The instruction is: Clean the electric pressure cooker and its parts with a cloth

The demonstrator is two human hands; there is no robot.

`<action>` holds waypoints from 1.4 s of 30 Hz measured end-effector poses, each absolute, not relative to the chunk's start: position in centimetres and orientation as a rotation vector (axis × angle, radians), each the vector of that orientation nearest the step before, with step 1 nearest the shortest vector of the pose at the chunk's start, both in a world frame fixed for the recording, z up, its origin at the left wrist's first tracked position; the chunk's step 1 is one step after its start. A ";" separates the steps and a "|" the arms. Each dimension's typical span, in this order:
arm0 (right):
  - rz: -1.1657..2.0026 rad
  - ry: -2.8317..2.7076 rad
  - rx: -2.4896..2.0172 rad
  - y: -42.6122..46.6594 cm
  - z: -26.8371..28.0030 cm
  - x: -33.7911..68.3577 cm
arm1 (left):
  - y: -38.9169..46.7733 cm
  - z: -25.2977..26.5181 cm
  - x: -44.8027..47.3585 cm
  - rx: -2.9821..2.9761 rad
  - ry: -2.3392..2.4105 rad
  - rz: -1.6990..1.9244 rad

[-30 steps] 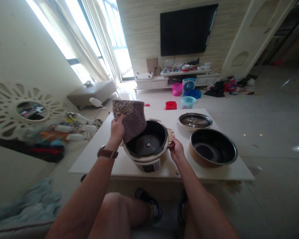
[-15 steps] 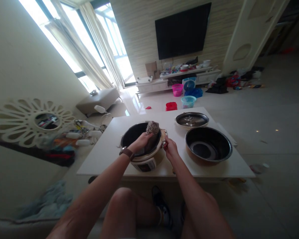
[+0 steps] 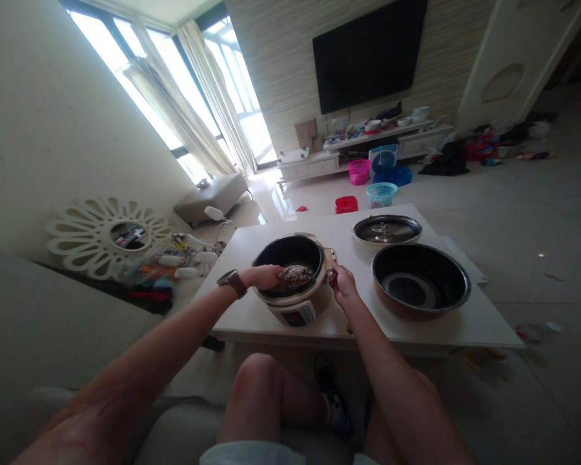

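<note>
A cream electric pressure cooker (image 3: 297,316) with a dark inner pot (image 3: 290,247) stands, lid off, on the white table (image 3: 242,245). My left hand (image 3: 267,276), a watch on its wrist, is closed on a patterned grey-brown cloth (image 3: 296,276) inside the pot, near the front right of its wall. On the cooker's right side, my right hand (image 3: 343,283) has its fingers wrapped round the side handle (image 3: 329,258). Something red shows at those fingers, too small to name.
To the right stands a large dark round pot (image 3: 448,278). Behind it lies a lid (image 3: 390,230) with a glass-like knob. Beyond the table are a red container (image 3: 346,204), a turquoise basket (image 3: 381,194) and a pink basket (image 3: 359,172) on the floor. My knees are below the table's front edge.
My left hand has moved the cloth from above the pot's right rim down into the pot. My right hand keeps its hold on the handle. The view has shifted to the left.
</note>
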State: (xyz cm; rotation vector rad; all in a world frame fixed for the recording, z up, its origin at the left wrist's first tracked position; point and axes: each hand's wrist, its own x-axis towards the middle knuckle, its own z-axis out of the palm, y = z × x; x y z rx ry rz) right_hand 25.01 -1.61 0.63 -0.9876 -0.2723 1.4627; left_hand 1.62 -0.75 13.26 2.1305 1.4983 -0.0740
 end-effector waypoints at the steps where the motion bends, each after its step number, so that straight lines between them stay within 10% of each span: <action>1: 1.465 -0.276 -0.987 -1.6 0.6 25.0 | -0.5 13.7 1.4 2.153 1.535 -0.135; 14: 1.479 -0.360 -0.986 -2.2 0.5 25.7 | -0.2 14.9 3.7 2.166 1.653 -0.591; 26: 1.459 -0.345 -0.984 -1.8 0.4 25.4 | -0.1 10.9 9.5 1.160 1.362 0.936; 42: 1.454 -0.351 -0.986 -2.0 0.5 25.4 | -0.8 14.7 5.0 2.194 1.513 -0.568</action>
